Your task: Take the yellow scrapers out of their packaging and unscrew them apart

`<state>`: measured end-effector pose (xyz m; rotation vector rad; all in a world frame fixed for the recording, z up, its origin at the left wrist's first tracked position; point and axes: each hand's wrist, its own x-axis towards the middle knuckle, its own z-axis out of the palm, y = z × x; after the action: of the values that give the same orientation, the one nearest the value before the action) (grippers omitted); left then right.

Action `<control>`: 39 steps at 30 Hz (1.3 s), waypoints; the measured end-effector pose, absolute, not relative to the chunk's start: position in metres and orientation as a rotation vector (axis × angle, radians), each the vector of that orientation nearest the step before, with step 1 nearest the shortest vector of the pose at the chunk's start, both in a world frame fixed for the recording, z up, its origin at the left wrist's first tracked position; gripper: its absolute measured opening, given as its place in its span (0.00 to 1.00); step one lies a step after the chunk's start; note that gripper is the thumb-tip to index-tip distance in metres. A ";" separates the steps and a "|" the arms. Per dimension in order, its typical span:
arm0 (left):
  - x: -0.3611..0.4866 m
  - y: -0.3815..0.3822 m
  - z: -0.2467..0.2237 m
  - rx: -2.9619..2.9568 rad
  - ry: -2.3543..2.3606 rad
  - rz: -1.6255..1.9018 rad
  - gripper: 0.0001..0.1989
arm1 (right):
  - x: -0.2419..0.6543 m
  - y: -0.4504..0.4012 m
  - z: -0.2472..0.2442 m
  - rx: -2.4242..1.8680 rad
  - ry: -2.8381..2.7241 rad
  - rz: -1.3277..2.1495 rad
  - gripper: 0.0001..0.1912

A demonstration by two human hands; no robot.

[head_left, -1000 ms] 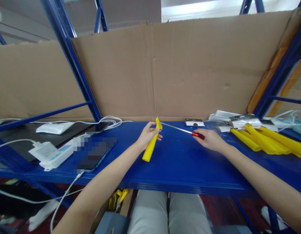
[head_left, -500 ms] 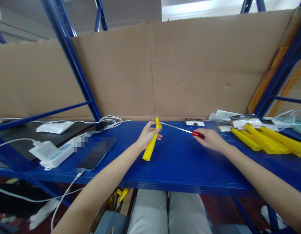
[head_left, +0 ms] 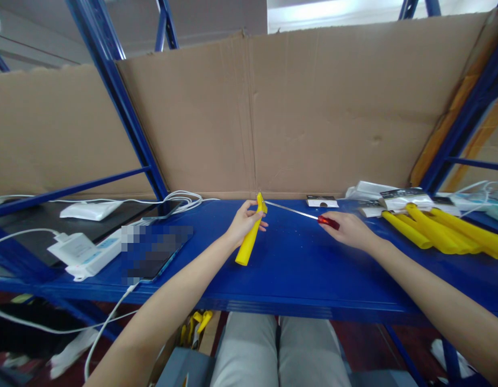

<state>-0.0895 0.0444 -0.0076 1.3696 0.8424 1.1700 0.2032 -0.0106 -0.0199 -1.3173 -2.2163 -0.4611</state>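
Nearest, two grey-clad legs (head_left: 249, 349) sit below the front edge of the blue shelf (head_left: 305, 285), with a few yellow pieces (head_left: 204, 321) in a box down beside them. Behind that edge, bare blue surface lies open between the forearms and continues to the right, up to the yellow tubes (head_left: 442, 231). The left side is tighter: a dark flat device (head_left: 164, 258) lies near the front edge, just beside a white power strip (head_left: 95, 260). Farther in, mid-shelf, the left hand (head_left: 244, 224) pinches one yellow handle (head_left: 249, 244) between thumb and fingers, its wide end slanting toward the front. The right hand (head_left: 347, 228) is closed around the red grip of one screwdriver (head_left: 328, 222), whose thin shaft reaches the handle's bent head (whether the tip is inside, I cannot tell). At the back are one small black-and-white card (head_left: 322, 201), one coiled white cable (head_left: 186, 200) and, behind them, upright cardboard (head_left: 313, 107). The tubes number at least four, overlapping.
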 end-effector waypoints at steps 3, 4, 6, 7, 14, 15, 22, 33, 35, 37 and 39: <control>-0.089 0.045 -0.008 1.378 0.846 1.167 0.16 | 0.203 -0.011 -0.020 -1.315 -2.224 -0.465 0.14; -0.089 0.044 -0.007 1.378 0.848 1.167 0.16 | 0.203 -0.011 -0.020 -1.315 -2.225 -0.469 0.14; -0.089 0.043 -0.006 1.376 0.852 1.166 0.15 | 0.203 -0.011 -0.020 -1.315 -2.224 -0.474 0.15; -0.089 0.042 -0.006 1.374 0.856 1.166 0.15 | 0.203 -0.011 -0.020 -1.313 -2.223 -0.476 0.15; -0.088 0.043 -0.007 1.394 0.868 1.171 0.15 | 0.204 -0.010 -0.021 -1.296 -2.224 -0.514 0.14; -0.088 0.043 -0.007 1.409 0.870 1.175 0.15 | 0.204 -0.010 -0.021 -1.300 -2.224 -0.527 0.14; -0.090 0.043 -0.007 1.526 0.913 1.175 0.14 | 0.205 -0.014 -0.018 -1.365 -2.216 -0.692 0.14; -0.091 0.047 -0.008 1.569 0.951 1.207 0.13 | 0.201 -0.017 -0.010 -1.399 -2.290 -0.745 0.16; -0.091 0.049 -0.009 1.594 0.927 1.211 0.14 | 0.203 -0.016 -0.011 -1.458 -2.259 -0.778 0.15; -0.092 0.051 -0.010 1.618 0.911 1.208 0.13 | 0.204 -0.017 -0.012 -1.523 -2.241 -0.773 0.15; -0.093 0.053 -0.010 1.638 0.916 1.198 0.13 | 0.202 -0.018 -0.010 -1.556 -2.253 -0.735 0.16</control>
<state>-0.0930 0.0531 -0.0103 1.6383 0.9159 1.1982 0.2022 -0.0180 -0.0099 -1.5561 -2.2530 -0.7346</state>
